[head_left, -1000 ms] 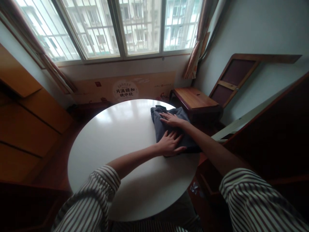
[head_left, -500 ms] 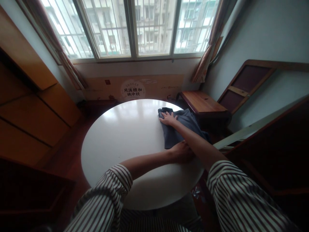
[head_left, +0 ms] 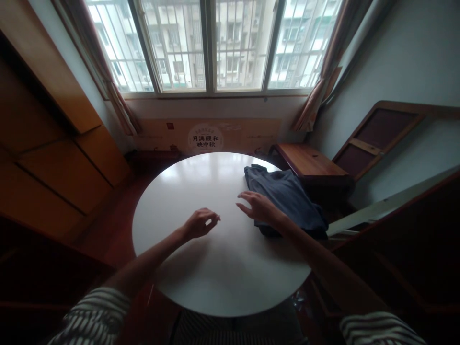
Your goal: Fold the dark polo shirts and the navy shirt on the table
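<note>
A dark blue-grey folded garment (head_left: 287, 191) lies on the right side of a round white table (head_left: 187, 191). Its exact kind cannot be made out. My right hand (head_left: 257, 206) is at the garment's left edge, palm down, thumb and fingers apart, holding nothing. To the left, over the middle of the tabletop, is my left hand (head_left: 201, 223). Its fingers curl toward the thumb with a small gap showing through the loop and nothing in it.
A low wooden bench (head_left: 312, 160) stands behind the table to the right, near a framed wooden panel (head_left: 377, 134). Wooden cabinets (head_left: 53, 167) line the left. A barred window (head_left: 237, 48) with curtains is at the back, above a printed banner (head_left: 204, 136).
Both hands have come off the garment. My left hand has moved left over the table, and my right hand has drawn back toward me. The whole scene sits slightly further right in view.
</note>
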{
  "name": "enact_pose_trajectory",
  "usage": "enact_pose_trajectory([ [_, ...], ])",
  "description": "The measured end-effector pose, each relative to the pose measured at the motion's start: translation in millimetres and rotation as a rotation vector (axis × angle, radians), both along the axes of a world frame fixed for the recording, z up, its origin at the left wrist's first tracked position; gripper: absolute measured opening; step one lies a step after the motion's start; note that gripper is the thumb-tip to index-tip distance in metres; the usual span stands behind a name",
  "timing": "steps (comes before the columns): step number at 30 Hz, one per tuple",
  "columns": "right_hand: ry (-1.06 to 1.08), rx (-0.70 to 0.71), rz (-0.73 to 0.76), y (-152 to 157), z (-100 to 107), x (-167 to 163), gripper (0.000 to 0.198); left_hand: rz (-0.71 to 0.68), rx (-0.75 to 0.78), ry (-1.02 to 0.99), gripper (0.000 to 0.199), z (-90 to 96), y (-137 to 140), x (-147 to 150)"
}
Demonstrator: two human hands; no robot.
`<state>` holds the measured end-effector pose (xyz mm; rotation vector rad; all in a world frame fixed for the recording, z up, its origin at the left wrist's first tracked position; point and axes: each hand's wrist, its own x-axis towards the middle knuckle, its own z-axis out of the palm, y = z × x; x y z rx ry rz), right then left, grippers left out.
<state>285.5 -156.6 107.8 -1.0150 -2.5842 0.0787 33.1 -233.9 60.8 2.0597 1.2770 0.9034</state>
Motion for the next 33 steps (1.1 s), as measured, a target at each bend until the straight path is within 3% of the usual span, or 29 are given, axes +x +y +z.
enact_pose_trajectory([
  [2, 0.024, -0.019, 0.048, -1.9, -5.6, -5.7, 0.028, 0.113, 0.011, 0.001, 0.036, -8.8, 5.3, -16.8],
  [5, -0.019, 0.037, 0.004, 5.5, -21.9, -9.3, 0.024, 0.146, 0.064, 0.011, 0.038, -18.3, 12.8, -30.9],
  [10, 0.0, 0.043, 0.063, 9.2, -49.1, -4.7, 0.024, 0.092, 0.181, 0.107, 0.033, -19.8, 20.2, -38.1],
  [15, 0.011, -0.04, 0.051, -3.6, -52.1, -5.4, 0.035, 0.001, 0.181, 0.288, 0.026, -22.0, 22.3, -33.9],
  [21, -0.059, -0.101, 0.14, -10.0, -60.9, -18.0, 0.049, -0.043, 0.236, 0.364, 0.032, -31.1, 25.2, -32.6],
  [23, -0.072, -0.121, 0.172, -9.5, -65.0, -20.2, 0.058, -0.026, 0.281, 0.418, 0.038, -31.5, 23.7, -32.5],
  [28, -0.094, -0.126, 0.168, -6.1, -73.6, -19.5, 0.108, 0.013, 0.278, 0.53, 0.066, -28.7, 19.0, -37.4],
  [33, -0.132, -0.116, 0.145, -4.2, -84.8, -18.1, 0.121, -0.075, 0.119, 0.619, 0.094, -26.3, 20.8, -50.4],
])
